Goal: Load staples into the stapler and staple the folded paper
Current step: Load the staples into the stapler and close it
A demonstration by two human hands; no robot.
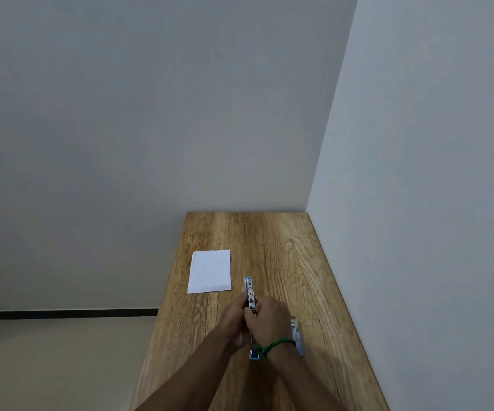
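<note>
The counter [284,262] in front of me is wood with a bold grain. It runs away from me into a corner, with its far end and right edge against the walls. My folded paper [210,271], plain white, lies flat on it close to the left edge, well apart from the walls. A small blue-and-white packet [296,329] lies on the wood nearer to me, just beside my right wrist and partly hidden by it; I cannot make out what it holds. I grip the stapler [250,295] in my left hand [234,318] and right hand [269,321] over the middle of the counter, and I cannot tell whether it touches the surface.
</note>
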